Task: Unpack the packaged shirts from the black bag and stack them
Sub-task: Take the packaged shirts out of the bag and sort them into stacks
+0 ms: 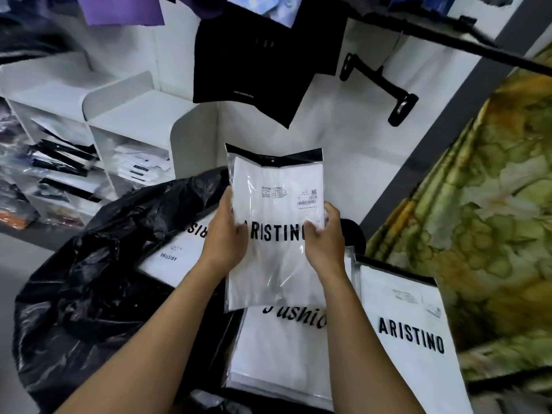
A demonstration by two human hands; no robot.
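Black bag (98, 264) lies open at left, packaged shirts visible inside. Stack (403, 324) sits right. Held packaged shirt (277, 234) is lifted clear between them, left hand (228, 234) and right hand (324, 234) pinching its side edges, likely for carrying flat.

white packaged shirt (277, 234) upright, above black bag (89, 279)

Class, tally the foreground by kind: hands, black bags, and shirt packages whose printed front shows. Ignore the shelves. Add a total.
Hands: 2 (left hand, right hand)
Black bag: 1
Shirt packages: 4 (held package, package in the bag, Fashion package, right-side package)
Total: 7
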